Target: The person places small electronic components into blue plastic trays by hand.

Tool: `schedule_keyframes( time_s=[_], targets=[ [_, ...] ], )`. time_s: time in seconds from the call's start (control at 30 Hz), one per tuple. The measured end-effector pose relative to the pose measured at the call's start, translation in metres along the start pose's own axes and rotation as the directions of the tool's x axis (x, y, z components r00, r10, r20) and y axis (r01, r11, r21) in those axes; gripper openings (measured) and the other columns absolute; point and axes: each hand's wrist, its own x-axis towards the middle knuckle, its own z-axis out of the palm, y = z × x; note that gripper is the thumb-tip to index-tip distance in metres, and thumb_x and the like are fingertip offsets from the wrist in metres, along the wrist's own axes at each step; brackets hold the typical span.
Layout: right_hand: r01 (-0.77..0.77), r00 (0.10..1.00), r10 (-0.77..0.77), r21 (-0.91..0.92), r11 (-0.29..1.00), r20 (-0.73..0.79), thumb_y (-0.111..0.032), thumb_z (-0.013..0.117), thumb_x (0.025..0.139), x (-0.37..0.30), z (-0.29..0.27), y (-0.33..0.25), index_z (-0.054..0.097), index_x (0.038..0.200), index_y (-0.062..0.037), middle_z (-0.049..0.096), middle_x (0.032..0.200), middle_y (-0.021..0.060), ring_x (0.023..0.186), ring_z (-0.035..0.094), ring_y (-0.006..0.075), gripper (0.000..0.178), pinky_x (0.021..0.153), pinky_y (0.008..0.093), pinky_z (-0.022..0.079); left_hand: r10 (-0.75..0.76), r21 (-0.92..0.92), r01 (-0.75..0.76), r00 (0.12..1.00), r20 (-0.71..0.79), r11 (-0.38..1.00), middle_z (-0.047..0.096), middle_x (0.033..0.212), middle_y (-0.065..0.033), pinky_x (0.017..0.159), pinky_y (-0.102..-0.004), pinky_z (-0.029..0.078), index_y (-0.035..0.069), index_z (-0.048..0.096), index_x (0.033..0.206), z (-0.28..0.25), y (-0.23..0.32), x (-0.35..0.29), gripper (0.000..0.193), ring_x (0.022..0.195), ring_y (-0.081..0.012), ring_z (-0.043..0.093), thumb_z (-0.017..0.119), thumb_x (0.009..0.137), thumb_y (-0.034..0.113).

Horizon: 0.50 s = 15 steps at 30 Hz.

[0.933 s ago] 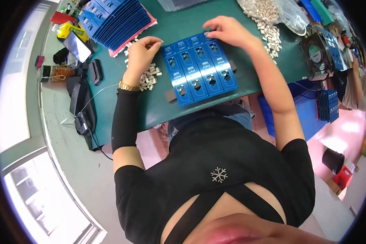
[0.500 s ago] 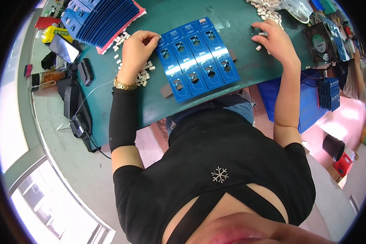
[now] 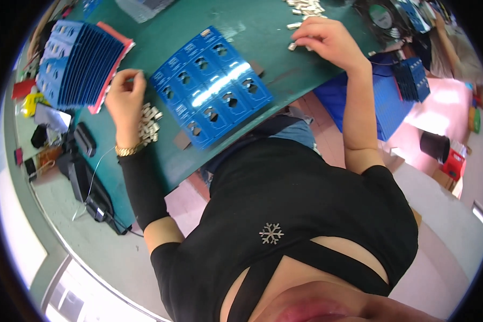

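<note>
A blue circuit board panel (image 3: 214, 91), with rows of dark cut-outs, lies tilted on the green table before me. One small pale connector (image 3: 205, 33) sits at its far corner. Left of the panel, my left hand (image 3: 126, 99) is raised with thumb and forefinger curled into a pinch; whatever they hold, if anything, is hidden. Beside that wrist lies a pile of small white connectors (image 3: 149, 123). Over at the right, my right hand (image 3: 327, 44) is closed at the fingertips on a single white connector (image 3: 292, 46), near a second connector pile (image 3: 306, 7).
A rack of upright blue boards (image 3: 80, 64) with pink edging stands at the left. Near it are a phone (image 3: 52, 117) and a black pouch (image 3: 86, 177) with a cable. A black fan (image 3: 381, 17) is at the far right, above a blue crate (image 3: 378, 99).
My left hand has drawn back from the panel's far left corner. My right hand's fingers have come together at the single connector. The whole view has shifted and turned.
</note>
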Motion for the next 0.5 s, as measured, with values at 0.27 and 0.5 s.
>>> schedule_keyframes(
  time_s=[0.27,0.5],
  targets=[
    [0.066,0.995,-0.065,-0.013,0.998,0.069,-0.004,0.073,0.079,-0.001,0.01,-0.001,0.072,0.092,-0.0066,0.062,0.088,0.0026,0.079,0.062,0.0179,0.014,0.068,0.0289,0.05,-0.11,-0.236,0.099,0.993,-0.033,0.967,0.067,0.086,0.0001,0.055,-0.0174,0.043,0.003,0.07,0.109,0.003,0.008,0.001,0.021,0.063,-0.0035,0.053,0.071,0.089,0.009],
    [0.283,0.959,-0.276,0.131,0.95,-0.068,-0.006,0.068,0.085,0.071,0.052,-0.042,0.07,0.094,-0.0041,0.066,0.089,0.0075,0.086,0.066,0.0229,0.01,0.074,0.0305,0.053,-0.145,-0.27,0.14,0.989,-0.001,0.953,0.064,0.077,0.0005,0.053,-0.017,0.043,0.001,0.064,0.086,0.003,0.01,-0.003,0.015,0.06,-0.0027,0.052,0.075,0.087,0.011]
  ],
)
